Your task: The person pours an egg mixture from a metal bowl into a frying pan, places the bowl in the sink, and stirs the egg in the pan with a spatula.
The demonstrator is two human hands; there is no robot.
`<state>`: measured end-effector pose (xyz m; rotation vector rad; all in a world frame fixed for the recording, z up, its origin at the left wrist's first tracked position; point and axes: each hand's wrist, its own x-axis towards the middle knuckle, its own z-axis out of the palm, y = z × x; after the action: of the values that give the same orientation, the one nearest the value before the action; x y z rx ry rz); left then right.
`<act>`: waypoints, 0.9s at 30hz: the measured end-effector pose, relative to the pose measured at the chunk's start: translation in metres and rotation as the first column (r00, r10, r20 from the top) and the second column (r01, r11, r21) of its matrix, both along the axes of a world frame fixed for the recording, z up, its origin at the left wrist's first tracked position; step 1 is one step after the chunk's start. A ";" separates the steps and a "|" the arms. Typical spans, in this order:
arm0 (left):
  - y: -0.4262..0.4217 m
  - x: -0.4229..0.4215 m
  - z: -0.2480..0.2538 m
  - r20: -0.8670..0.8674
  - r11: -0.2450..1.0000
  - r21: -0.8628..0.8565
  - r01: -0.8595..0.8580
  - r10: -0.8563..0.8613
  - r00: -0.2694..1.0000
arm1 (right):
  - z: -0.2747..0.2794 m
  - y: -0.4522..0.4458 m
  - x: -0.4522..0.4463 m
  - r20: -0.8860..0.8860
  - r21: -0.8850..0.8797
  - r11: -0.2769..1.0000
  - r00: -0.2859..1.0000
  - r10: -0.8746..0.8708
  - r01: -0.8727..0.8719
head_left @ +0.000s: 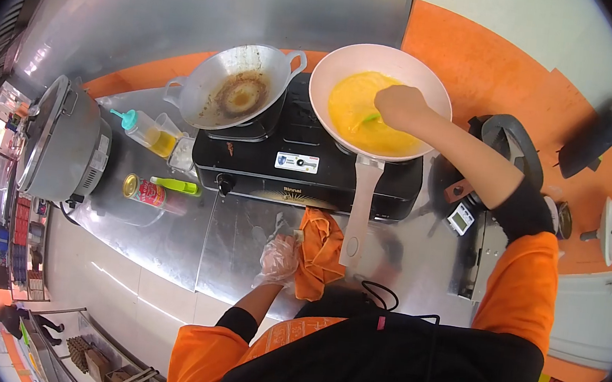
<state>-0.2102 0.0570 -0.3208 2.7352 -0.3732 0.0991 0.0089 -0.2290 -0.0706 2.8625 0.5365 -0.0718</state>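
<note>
A pale pink frying pan (320, 81) holding yellow liquid (354, 92) sits on the right side of the black gas stove (255, 178). Over the liquid is my right hand (402, 108), bare and closed round a green utensil (373, 117) whose lower end is in the liquid. The pan's handle (360, 219) points toward me. My left hand (280, 257), in a clear plastic glove, rests at the counter's front edge against an orange cloth (320, 256); its fingers are partly hidden by the glove and glare.
A stained metal wok (217, 81) stands on the left burner. Left of the stove are a teal-capped bottle (151, 135), a red can (148, 192), a green-handled tool (176, 185) and a large cooker (68, 144). A timer (460, 219) lies right. Another person (9, 318) is far left.
</note>
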 end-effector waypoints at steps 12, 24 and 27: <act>-0.001 0.000 0.006 -0.029 1.000 0.005 -0.027 0.027 0.999 | 0.004 -0.045 0.042 0.012 0.092 0.992 0.996 -0.085 0.084; 0.006 0.000 -0.056 -0.082 0.976 -0.212 -0.045 0.028 0.996 | 0.035 -0.063 -0.009 -0.498 0.459 0.876 0.859 0.120 0.144; 0.004 -0.001 0.027 -0.204 0.991 -0.113 -0.077 0.052 0.978 | 0.019 -0.023 0.009 -0.439 0.563 0.806 0.892 0.105 0.182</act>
<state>-0.2111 0.0610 -0.2940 2.6079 -0.2142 -0.1327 0.0184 -0.2523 -0.0516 3.4895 0.6813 -0.7242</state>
